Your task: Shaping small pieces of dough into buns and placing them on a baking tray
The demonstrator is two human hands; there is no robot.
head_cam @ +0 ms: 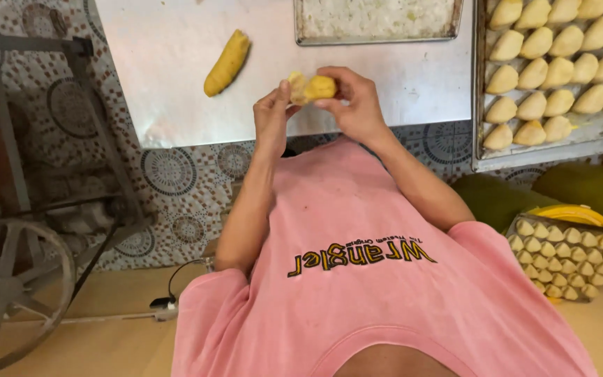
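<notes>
Dough piece (312, 87): I saw it above the steel table (176, 105) edge, between both hands.
Left hand (272, 115): fingers pinched its left end.
Right hand (354, 98): fingertips pressed onto it.
Handling: I judged it soft, light, easily dented (hold the thicker middle).
Nearby: 1 yellow dough log (227, 62); tray of shaped pastries (560, 70).

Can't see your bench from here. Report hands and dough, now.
Left hand and right hand both pinch one yellow dough piece above the metal sheet. Dough log lies apart. Nothing in the way.
</notes>
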